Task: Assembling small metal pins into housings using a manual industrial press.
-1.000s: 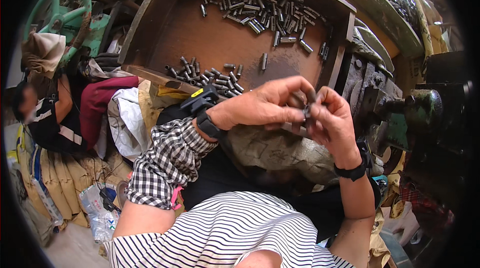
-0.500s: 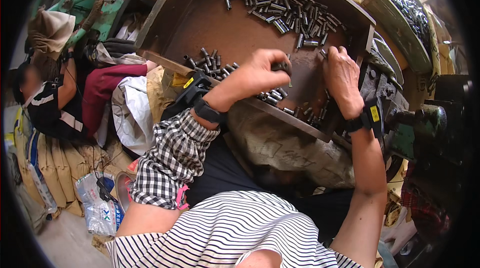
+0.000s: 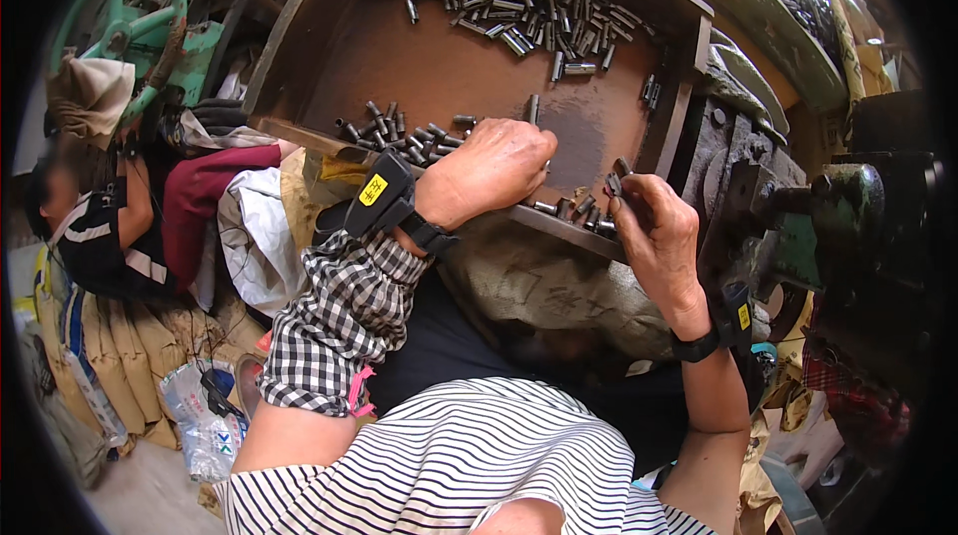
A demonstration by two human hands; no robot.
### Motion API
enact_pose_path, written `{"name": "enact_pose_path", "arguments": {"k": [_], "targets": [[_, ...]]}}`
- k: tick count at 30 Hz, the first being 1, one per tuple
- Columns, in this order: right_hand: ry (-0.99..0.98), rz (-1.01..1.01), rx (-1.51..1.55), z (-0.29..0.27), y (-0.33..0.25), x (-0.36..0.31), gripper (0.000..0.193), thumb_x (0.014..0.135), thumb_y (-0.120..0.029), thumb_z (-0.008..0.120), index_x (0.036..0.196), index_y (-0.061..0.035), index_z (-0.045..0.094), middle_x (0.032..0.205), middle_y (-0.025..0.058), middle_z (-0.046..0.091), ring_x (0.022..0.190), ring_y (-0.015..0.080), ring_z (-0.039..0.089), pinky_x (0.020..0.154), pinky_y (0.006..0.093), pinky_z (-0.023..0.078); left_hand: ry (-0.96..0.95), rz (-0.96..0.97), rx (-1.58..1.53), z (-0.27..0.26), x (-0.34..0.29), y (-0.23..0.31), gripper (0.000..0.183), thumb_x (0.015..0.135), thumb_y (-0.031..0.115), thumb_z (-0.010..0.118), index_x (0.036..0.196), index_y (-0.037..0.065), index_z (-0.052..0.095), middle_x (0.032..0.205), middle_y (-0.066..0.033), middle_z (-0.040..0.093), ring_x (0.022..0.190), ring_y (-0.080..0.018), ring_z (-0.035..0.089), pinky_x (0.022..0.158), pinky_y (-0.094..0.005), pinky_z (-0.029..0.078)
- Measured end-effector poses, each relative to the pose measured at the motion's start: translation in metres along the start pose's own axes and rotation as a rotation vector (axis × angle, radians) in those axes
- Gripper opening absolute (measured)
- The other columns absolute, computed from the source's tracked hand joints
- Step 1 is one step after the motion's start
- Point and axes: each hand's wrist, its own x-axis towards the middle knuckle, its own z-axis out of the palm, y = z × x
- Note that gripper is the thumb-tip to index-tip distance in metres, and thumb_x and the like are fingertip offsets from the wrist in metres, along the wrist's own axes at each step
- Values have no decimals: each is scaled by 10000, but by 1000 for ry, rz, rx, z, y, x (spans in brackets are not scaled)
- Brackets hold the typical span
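A shallow wooden tray (image 3: 399,51) with a brown bottom lies before me, holding many short metal tubes (image 3: 519,6). My left hand (image 3: 489,166) reaches over the near side, its back up and fingers curled down; what they hold is hidden. One tube (image 3: 533,109) shows just beyond its knuckles; I cannot tell whether the hand touches it. Over the near right corner, my right hand (image 3: 659,231) pinches a small dark metal tube (image 3: 614,183) between thumb and fingers. More tubes (image 3: 384,126) lie left of my left hand, and others (image 3: 579,211) between the hands along the near wall.
Dark green machinery (image 3: 848,216) stands close on the right. Beyond it, a wooden box (image 3: 768,26) is heaped with dark metal pieces. At the left, another person (image 3: 110,206) sits by a green handwheel (image 3: 120,31). Sacking (image 3: 559,285) hangs below the tray's near edge.
My right hand has come from the tray's far right toward me, now pinching at the near corner. My left hand has lowered and turned its back upward. The whole view has shifted slightly.
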Motion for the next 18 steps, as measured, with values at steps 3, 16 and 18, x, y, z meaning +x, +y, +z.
{"name": "enact_pose_path", "arguments": {"k": [3,16,18], "targets": [[-44,191,228,-6,-4,2,128,810,-15,610,921,25,560,743,101,609,590,156,585,526,260,456,159,1,-161,1,5,6,191,828,147,608,858,-4,495,718,-179,579,715,-355,594,650,-437,476],[-26,495,835,-11,6,0,144,884,-122,608,932,15,603,694,-2,575,536,34,531,451,158,402,-110,-259,-1399,-10,14,29,207,872,215,647,986,56,579,717,35,586,550,-5,519,459,-146,409],[-22,509,849,-11,8,1,149,886,-129,608,928,14,604,693,0,576,530,36,538,444,154,397,-127,-287,-1371,-9,15,30,214,873,194,644,1009,38,588,733,27,593,569,-11,533,466,-152,426]]}}
